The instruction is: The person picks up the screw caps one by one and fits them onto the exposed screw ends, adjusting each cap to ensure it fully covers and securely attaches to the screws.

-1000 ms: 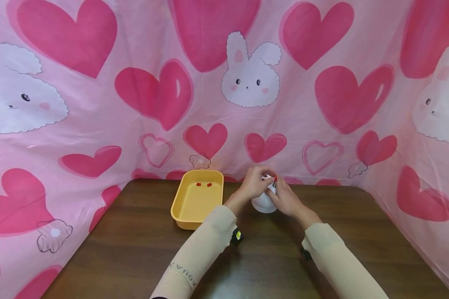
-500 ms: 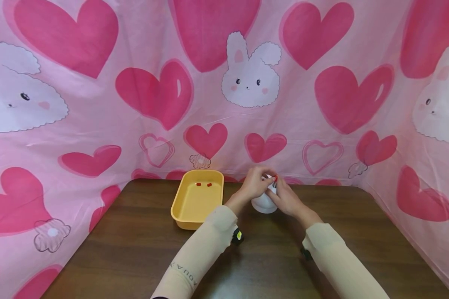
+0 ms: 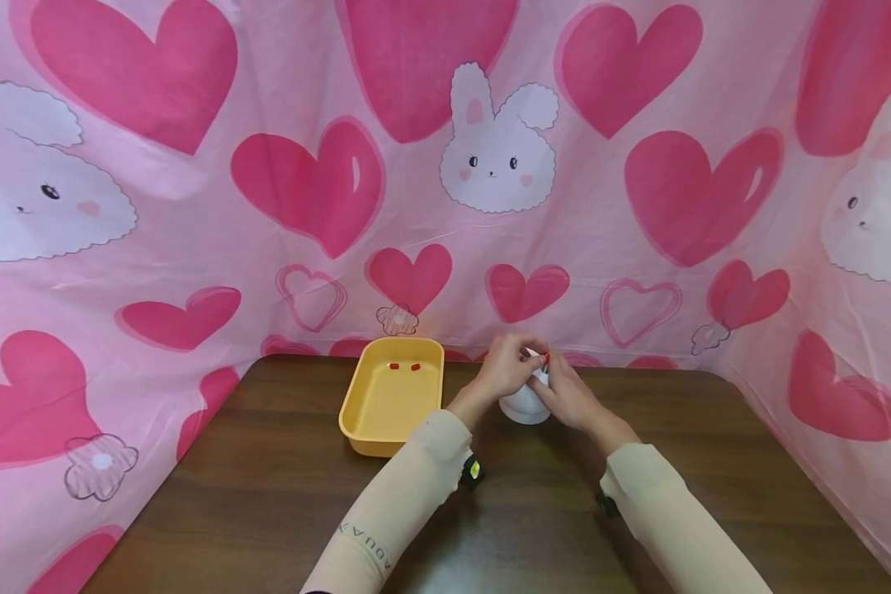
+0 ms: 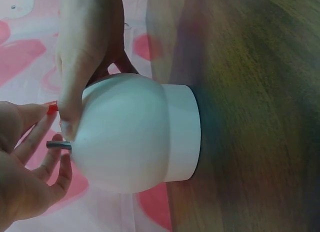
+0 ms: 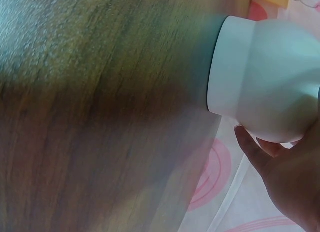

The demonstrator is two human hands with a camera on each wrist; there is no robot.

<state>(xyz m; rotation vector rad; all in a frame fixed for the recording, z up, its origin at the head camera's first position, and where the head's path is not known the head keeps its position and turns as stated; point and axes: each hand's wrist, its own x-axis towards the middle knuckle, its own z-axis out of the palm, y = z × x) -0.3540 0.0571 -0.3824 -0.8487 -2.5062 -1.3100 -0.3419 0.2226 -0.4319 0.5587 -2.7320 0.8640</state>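
A round white object (image 4: 125,134) with a narrower base and a thin metal stem (image 4: 60,145) on top stands upright on the table. My right hand (image 3: 573,398) holds it from the right side, thumb near the stem and fingers round its back. Above the top, my left hand (image 3: 503,365) pinches a small red piece (image 4: 52,108) between its fingertips, close beside the stem and the right thumb. In the right wrist view the right hand (image 5: 295,177) lies along the curved side of the white object (image 5: 277,75); its top is out of frame.
Left of the hands stands a yellow tray (image 3: 354,412) with two small red pieces (image 3: 415,367) near its far end. The dark wooden table (image 3: 535,511) meets a pink cloth backdrop with hearts and rabbits (image 3: 497,239) at the back and sides.
Hardly anything differs. Both hands stay at the white object, with only slight finger movement around the red piece at its top.
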